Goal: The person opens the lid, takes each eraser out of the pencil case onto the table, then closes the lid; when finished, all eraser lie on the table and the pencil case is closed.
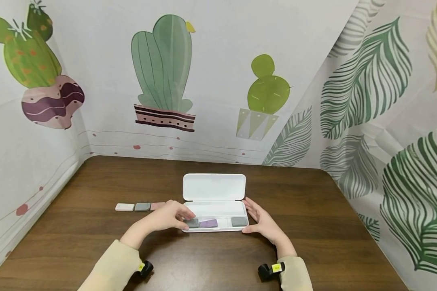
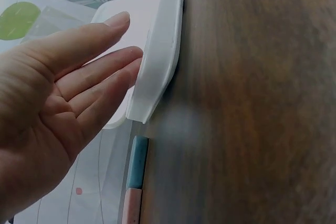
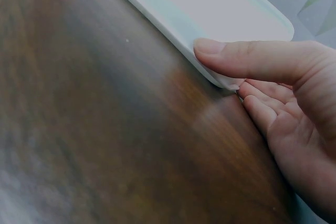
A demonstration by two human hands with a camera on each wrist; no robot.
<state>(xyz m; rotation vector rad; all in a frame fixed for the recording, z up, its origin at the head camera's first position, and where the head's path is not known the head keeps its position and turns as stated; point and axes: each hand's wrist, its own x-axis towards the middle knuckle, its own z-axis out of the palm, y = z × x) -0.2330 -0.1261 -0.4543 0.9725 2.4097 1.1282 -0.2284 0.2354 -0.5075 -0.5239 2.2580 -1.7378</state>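
Blocks lie in a row on the left of the wooden table (image 1: pixel 189 266): a white block (image 1: pixel 125 207), a grey block (image 1: pixel 143 207), a pink block (image 1: pixel 158 206), then a teal block (image 2: pixel 138 161), which only the left wrist view shows. The person's left hand (image 1: pixel 167 216) reaches over the left end of the white case (image 1: pixel 215 230), thumb and fingers spread; whether they touch the dark grey block (image 1: pixel 192 223) beneath cannot be told. The case sits mid-table, its lid (image 1: pixel 214 187) folded back on the far side. Along its front compartment come that block, a purple block (image 1: pixel 208 223) just beside it, a gap, then a grey-green block (image 1: pixel 239 221). The right hand (image 1: pixel 265 227) holds the right end, thumb on the front corner, fingers curled by the side.

The step in hand appears to be settling blocks in the case while the right hand steadies it; the next move seems to call for light left fingertips, working within the low rim. The raised lid limits reach from behind. Bare wood lies between the forearms and beyond the right hand, the table's edges well apart from the case.
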